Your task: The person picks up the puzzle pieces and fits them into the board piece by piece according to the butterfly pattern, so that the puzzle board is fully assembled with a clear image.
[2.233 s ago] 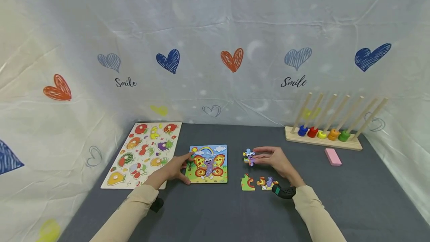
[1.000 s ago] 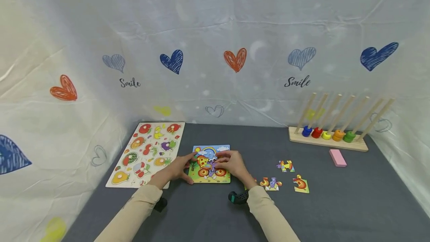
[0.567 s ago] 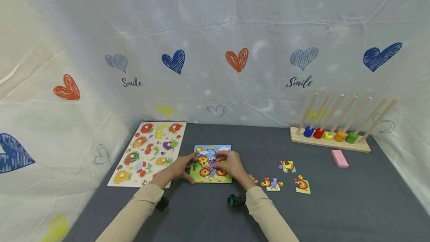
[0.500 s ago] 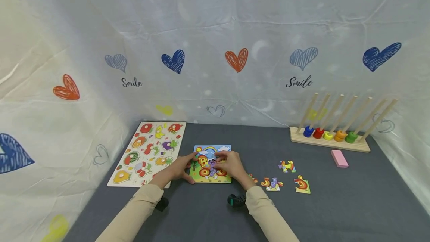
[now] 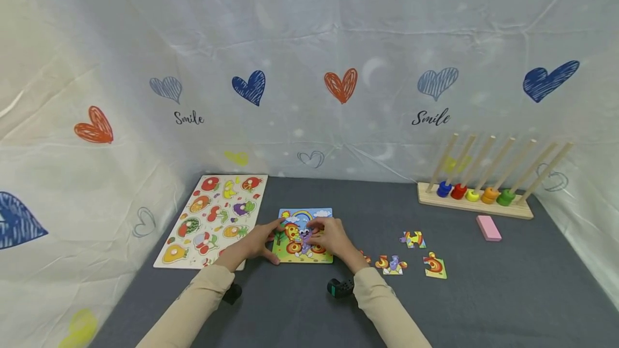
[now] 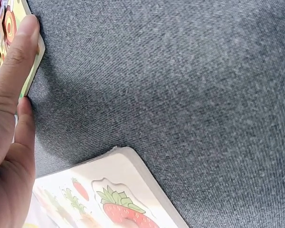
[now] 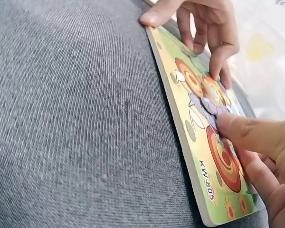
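A square butterfly jigsaw board lies flat on the table in the head view. My left hand grips its left side, thumb at the near left corner and fingers on the far part of that edge. Over the middle of the board, my right hand pinches a small purple jigsaw piece between thumb and fingers. In the right wrist view the right thumb lies low against the picture, and the fingers hide most of the piece. The left wrist view shows the left thumb on the board's edge.
Several loose jigsaw pieces lie right of the board, one partly behind the right forearm. A fruit peg board lies at the left. A wooden peg stand with coloured rings and a pink block are at the right.
My right hand has carried the piece leftward from the table onto the board, uncovering loose pieces at the right. Over the last half second both hands are nearly still.
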### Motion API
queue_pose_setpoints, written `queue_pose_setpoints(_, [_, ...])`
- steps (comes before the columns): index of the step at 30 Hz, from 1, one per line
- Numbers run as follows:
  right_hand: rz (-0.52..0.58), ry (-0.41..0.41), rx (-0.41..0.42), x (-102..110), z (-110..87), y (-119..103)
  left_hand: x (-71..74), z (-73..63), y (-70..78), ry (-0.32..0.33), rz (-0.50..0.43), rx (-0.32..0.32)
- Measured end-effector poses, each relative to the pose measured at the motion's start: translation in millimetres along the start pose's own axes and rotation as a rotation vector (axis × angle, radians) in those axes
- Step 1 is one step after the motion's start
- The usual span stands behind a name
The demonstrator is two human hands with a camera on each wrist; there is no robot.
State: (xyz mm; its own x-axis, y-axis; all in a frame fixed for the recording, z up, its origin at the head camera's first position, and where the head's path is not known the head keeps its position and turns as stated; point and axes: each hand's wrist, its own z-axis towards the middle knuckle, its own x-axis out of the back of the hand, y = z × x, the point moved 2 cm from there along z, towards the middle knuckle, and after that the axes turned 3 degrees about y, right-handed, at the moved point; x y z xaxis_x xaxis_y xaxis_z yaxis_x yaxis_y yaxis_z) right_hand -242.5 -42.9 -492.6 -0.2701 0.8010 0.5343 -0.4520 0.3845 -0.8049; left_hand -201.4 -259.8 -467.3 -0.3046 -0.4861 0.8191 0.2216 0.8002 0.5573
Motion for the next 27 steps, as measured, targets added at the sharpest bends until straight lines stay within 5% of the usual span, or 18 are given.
queue_pose_setpoints(17, [0.009, -0.047, 0.022, 3.3, 2.4, -4.9, -1.2, 1.8, -3.4, -0.006, -0.010, 0.004])
queue_pose_setpoints(27, [-0.088, -0.053, 0.011, 5.7, 8.8, -9.6, 1.2, 0.4, 1.6, -0.015, -0.026, 0.019])
